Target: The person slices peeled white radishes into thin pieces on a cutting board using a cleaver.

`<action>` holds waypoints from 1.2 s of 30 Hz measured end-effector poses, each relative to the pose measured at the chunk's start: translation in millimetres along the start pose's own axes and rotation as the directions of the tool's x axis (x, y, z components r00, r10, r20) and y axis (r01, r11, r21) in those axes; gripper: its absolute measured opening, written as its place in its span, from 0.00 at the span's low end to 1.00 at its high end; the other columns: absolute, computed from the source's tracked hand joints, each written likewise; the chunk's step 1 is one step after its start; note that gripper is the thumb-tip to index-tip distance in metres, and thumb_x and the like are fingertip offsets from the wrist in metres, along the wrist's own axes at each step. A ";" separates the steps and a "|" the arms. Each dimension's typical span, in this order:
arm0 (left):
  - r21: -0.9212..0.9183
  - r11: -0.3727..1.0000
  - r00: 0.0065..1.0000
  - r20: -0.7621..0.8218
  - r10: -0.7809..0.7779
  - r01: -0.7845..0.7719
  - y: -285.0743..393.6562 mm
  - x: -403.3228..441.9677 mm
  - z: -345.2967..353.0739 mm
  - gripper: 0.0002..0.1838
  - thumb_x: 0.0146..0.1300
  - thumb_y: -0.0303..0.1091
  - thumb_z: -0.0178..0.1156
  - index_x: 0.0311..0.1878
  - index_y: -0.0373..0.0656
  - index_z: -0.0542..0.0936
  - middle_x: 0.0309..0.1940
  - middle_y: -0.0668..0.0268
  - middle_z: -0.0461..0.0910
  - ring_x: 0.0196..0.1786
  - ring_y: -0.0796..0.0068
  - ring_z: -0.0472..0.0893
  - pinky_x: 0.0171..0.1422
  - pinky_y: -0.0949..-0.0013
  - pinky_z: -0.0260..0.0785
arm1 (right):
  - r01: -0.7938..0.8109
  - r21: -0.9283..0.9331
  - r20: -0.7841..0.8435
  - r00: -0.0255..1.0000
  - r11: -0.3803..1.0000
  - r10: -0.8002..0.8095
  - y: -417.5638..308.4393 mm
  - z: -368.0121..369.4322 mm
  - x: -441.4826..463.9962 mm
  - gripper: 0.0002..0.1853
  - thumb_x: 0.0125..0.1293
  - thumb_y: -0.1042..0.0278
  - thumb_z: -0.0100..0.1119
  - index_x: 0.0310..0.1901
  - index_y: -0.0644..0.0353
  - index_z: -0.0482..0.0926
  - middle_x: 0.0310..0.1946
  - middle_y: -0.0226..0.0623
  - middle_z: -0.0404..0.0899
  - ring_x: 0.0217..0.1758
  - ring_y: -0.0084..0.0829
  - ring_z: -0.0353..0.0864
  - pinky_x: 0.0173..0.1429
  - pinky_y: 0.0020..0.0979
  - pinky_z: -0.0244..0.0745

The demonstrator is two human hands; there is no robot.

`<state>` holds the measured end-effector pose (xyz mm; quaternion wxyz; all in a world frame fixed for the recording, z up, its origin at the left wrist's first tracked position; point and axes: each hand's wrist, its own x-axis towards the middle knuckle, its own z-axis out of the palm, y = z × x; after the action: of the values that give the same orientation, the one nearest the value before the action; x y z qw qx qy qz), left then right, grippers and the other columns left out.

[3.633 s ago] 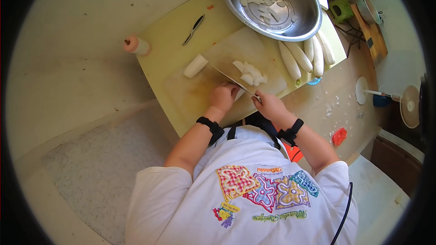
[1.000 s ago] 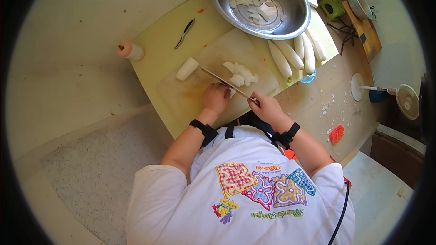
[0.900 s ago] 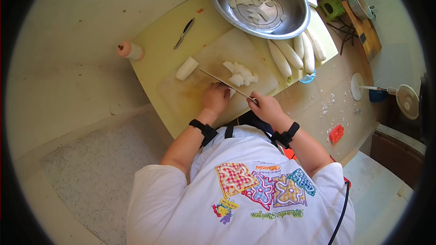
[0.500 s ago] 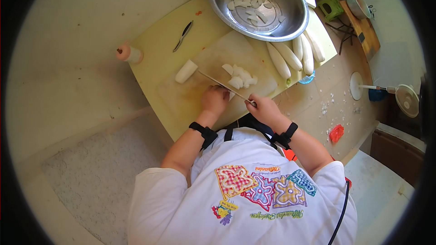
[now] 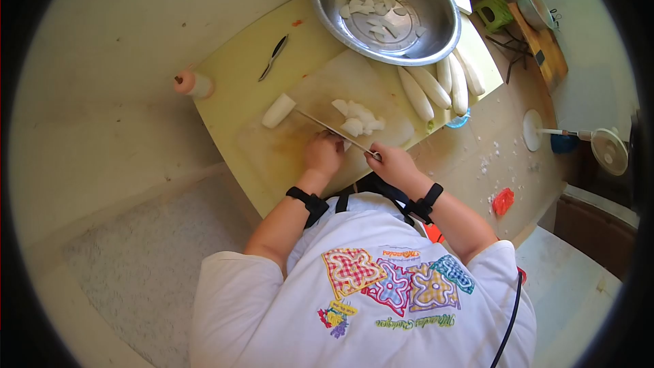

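My right hand [image 5: 395, 165] is closed round the handle of a knife [image 5: 334, 131], whose blade slants up and left across the cutting board [image 5: 323, 92]. Close against the near side of the blade, my left hand [image 5: 324, 154] has its fingers curled over a piece of white radish [image 5: 347, 144], mostly hidden by fingers and knife. Beyond the blade lies a small heap of cut radish slices [image 5: 361, 119]. A thick peeled radish chunk [image 5: 278, 110] rests on the board near the knife tip.
A large steel basin [image 5: 446, 37] with radish slices stands at the table's far side. Several whole peeled radishes [image 5: 417, 94] lie beside it. A peeler [image 5: 274, 58] and a pink-capped bottle [image 5: 194, 84] are on the left. A fan [image 5: 608, 151] stands on the littered floor at right.
Little differs. The knife and both hands stay at nearly the same spot, and the slices beyond the blade sit slightly differently. The view has shifted a touch.
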<state>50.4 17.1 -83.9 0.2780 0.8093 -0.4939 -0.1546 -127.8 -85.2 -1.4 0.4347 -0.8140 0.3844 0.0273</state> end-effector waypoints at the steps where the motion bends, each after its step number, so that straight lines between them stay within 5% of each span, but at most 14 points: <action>1: 0.005 1.000 1.000 -0.021 -0.003 0.003 0.9 1.0 0.8 0.05 0.55 0.33 0.66 0.32 0.45 0.89 0.37 0.60 0.86 0.44 0.53 0.83 0.48 0.54 0.78 | -0.001 -0.003 -0.006 1.000 1.000 0.001 1.9 -0.4 -0.5 0.14 0.70 0.56 0.60 0.43 0.61 0.81 0.31 0.52 0.84 0.37 0.55 0.84 0.42 0.49 0.78; 36: 0.003 0.996 0.990 0.104 -0.093 0.093 -2.4 2.5 0.1 0.06 0.58 0.35 0.64 0.35 0.50 0.90 0.38 0.61 0.86 0.42 0.55 0.85 0.46 0.53 0.78 | -0.063 -0.012 0.049 0.997 0.998 0.063 9.1 -7.2 -6.7 0.16 0.70 0.55 0.59 0.44 0.60 0.81 0.31 0.55 0.83 0.37 0.56 0.83 0.42 0.48 0.77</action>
<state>53.3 15.7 -85.4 0.2451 0.8219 -0.4694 -0.2099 -140.5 -89.4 -0.7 0.4386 -0.8029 0.3988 0.0631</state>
